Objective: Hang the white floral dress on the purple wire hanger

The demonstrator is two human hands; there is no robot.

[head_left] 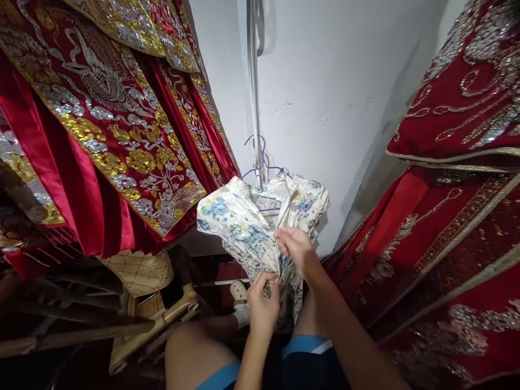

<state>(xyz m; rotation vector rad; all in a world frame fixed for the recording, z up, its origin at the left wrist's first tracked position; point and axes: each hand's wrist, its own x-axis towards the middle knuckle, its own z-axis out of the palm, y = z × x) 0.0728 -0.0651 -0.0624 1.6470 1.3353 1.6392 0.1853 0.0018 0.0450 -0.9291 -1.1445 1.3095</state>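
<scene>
A white blouse with blue and green flowers (252,227) hangs on a purple hanger (265,154) in front of me. My right hand (293,246) pinches the front edge of the blouse at about chest height. Lower down, my left hand (264,292) is closed on the same front edge. Between the two hands the edge runs nearly straight. The collar lies open at the neck, and the hanger's lower bar shows through it. Any buttons are too small to make out.
Red garments with gold and silver embroidery (134,124) hang at the left. More red beaded garments (459,135) hang close at the right. A white wall (325,81) with a metal pole (252,70) stands behind. A bamboo chair (154,330) is at lower left.
</scene>
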